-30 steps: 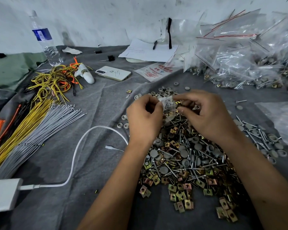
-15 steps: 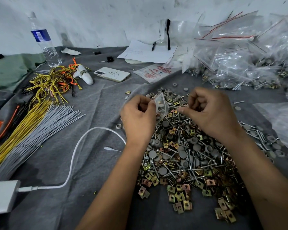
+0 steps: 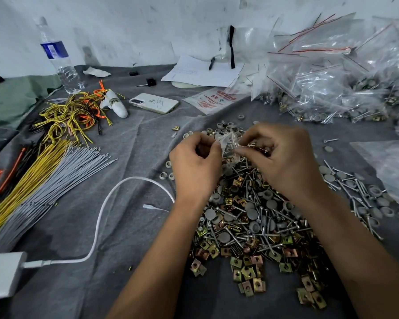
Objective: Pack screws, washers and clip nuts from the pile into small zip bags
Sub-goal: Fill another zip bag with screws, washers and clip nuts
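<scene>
Both hands, left (image 3: 195,165) and right (image 3: 286,157), raised close together, fingers curled

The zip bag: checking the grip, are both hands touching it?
Touching. Head view shows left hand and right hand pinching the zip bag.

Single head view, looking forward and down, close over cloth (image 3: 129,226); wall behind.

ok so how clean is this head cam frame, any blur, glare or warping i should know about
Head view: wide-angle warping bends the edges, so the water bottle leans inward; light is soft and even, shadows faint; glare whitens the filled bags at upper right; the small zip bag pinched between left hand and right hand is slightly smeared, its contents hard to tell; the pile is sharp.
</scene>
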The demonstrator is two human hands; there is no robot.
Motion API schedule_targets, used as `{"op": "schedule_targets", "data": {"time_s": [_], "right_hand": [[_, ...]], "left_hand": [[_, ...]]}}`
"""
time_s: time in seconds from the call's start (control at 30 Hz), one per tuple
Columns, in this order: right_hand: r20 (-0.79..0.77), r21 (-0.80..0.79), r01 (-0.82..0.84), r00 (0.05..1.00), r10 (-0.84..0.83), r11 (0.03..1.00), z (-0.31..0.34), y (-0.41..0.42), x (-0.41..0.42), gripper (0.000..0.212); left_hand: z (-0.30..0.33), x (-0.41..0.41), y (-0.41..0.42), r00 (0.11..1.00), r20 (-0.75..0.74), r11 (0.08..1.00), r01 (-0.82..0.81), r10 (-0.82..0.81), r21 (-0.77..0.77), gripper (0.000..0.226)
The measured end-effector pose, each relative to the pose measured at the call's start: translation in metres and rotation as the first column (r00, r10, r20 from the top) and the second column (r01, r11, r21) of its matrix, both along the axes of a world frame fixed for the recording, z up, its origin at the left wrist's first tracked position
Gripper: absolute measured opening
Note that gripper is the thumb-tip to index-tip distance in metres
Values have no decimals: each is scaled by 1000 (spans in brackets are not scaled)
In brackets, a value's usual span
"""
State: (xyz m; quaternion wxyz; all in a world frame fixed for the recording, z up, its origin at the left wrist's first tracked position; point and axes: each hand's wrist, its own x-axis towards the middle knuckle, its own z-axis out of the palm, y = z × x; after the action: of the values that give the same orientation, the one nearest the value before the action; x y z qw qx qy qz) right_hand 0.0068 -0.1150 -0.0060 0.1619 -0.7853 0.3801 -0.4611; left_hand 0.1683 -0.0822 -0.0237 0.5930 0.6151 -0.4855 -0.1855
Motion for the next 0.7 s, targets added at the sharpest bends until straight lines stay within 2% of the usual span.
{"op": "schedule_targets", "data": {"time_s": [0.13,0.23,0.3,0.37,0.43,0.5,0.6,0.7], "right_hand": [[53,162,45,997,-55,986,-4,-4,-4,17],[-125,246,110,989,-82,963,-9,-10,-7,10],[-233,253,121,970,-61,960,-10,-13,-9,17],[-261,280,101,965,-26,955,-9,-13,-10,25],[-210,313,79,978,-12,946,-7,-11,-12,29],[-52,334,26,999,-9,942,-3,-7,-11,28],[107,198,3,994,-25,980,4,1,-6,21],[53,25,-20,998,19,999,5,7,2,21]], "left_hand": [[0,1,0,1000,-22,1000,-14,14,-5,18],[0,2,1,1000,-8,1000,-15,15,2,17],[1,1,1,1000,-6,1000,-10,10,9,17],[1,1,2,1000,-10,1000,-12,12,12,17],[1,0,2,1000,-13,1000,-15,15,17,18],[0,1,1,1000,-9,1000,-9,9,23,17],[-1,1,2,1000,-12,1000,5,-4,22,17],[0,0,3,1000,-19,1000,18,-18,7,19]]}}
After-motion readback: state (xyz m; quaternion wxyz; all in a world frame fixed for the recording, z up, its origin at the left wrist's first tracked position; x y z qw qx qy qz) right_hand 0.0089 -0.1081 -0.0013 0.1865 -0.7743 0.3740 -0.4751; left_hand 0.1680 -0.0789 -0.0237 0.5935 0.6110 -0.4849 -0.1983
